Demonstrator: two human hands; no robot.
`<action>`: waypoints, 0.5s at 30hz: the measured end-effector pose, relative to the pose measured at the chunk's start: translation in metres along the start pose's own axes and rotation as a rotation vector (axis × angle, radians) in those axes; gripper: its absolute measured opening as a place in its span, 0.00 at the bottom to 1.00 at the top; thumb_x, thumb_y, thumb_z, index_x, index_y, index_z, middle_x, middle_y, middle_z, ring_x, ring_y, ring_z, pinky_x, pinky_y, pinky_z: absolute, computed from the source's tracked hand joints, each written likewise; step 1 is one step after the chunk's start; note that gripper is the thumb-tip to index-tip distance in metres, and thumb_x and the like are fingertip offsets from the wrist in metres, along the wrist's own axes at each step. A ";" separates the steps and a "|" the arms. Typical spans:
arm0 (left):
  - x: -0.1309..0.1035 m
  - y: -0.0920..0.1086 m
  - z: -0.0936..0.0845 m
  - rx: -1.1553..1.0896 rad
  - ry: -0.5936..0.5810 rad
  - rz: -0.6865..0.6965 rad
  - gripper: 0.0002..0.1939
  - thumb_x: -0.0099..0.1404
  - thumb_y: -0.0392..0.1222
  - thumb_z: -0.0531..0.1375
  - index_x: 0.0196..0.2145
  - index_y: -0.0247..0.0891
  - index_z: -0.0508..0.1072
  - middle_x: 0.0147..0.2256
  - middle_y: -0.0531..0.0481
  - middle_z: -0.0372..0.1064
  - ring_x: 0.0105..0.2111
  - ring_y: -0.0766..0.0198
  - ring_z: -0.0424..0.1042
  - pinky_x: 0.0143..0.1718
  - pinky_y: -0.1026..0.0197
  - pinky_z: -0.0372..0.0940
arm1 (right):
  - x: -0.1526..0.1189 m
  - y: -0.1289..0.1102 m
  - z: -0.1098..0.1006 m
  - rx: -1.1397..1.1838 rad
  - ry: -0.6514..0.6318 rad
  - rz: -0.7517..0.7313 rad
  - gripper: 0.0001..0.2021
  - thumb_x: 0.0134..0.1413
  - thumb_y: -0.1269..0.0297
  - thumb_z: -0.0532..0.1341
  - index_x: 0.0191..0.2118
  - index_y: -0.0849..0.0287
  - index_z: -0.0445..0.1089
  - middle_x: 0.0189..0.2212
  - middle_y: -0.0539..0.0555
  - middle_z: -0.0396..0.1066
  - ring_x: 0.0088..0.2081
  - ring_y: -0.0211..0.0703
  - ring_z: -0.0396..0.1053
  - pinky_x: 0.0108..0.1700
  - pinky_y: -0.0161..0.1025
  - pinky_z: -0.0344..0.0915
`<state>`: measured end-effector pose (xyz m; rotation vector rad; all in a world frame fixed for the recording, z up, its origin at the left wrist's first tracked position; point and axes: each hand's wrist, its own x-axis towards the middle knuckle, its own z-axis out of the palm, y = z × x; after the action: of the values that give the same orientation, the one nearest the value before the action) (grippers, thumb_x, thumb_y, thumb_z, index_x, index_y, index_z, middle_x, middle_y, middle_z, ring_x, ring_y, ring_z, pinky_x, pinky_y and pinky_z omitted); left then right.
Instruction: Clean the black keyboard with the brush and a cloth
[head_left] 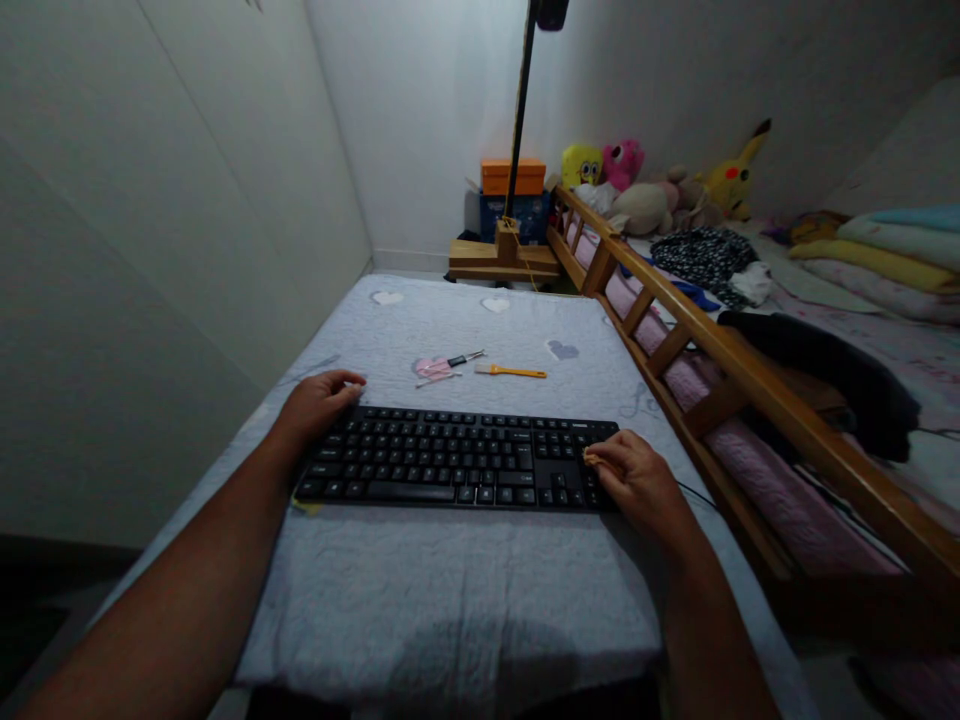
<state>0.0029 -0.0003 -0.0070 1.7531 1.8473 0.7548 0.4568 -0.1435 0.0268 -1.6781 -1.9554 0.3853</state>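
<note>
A black keyboard (pixel 442 460) lies flat across the cloth-covered table in front of me. At its back left corner, my left hand (pixel 319 405) is closed around the edge, fingers bent and pointing right. My right hand (pixel 637 478) is over the number pad at the right end, pinching a small crumpled orange-tan cloth (pixel 595 457) against the keys. Behind the keyboard lies a flat brush (pixel 517 372) with a yellow handle. Left of it are a thin tool with a dark grip (pixel 459 360) and a thin pale stick (pixel 439 380).
A quilted light cover (pixel 450 580) with heart patterns is spread over the table. Along the right runs a wooden bed rail (pixel 675 305), with bedding and plush toys beyond. A wooden-based stand (pixel 504 255) and an orange box (pixel 513 176) are behind the table; a pale wall is left.
</note>
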 end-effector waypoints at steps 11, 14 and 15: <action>0.000 0.002 -0.001 -0.002 -0.016 -0.004 0.28 0.53 0.59 0.58 0.43 0.36 0.78 0.28 0.50 0.74 0.27 0.59 0.68 0.30 0.59 0.61 | -0.012 0.032 -0.014 -0.029 0.088 0.095 0.10 0.56 0.66 0.57 0.37 0.56 0.77 0.35 0.56 0.72 0.39 0.48 0.72 0.43 0.43 0.67; 0.000 0.000 -0.001 0.009 -0.015 0.006 0.28 0.54 0.58 0.57 0.43 0.35 0.78 0.28 0.50 0.73 0.26 0.59 0.68 0.30 0.59 0.61 | -0.016 0.039 -0.019 -0.048 0.107 0.131 0.10 0.55 0.66 0.58 0.36 0.56 0.78 0.34 0.56 0.72 0.38 0.48 0.72 0.43 0.43 0.67; 0.000 0.000 -0.001 0.010 -0.016 0.007 0.28 0.54 0.58 0.57 0.43 0.35 0.78 0.28 0.50 0.73 0.27 0.59 0.68 0.30 0.59 0.61 | -0.018 0.040 -0.021 -0.061 0.115 0.141 0.10 0.54 0.66 0.58 0.35 0.56 0.78 0.34 0.56 0.73 0.38 0.48 0.72 0.42 0.43 0.67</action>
<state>0.0025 -0.0006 -0.0064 1.7676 1.8387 0.7335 0.5027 -0.1557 0.0186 -1.8416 -1.7886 0.2768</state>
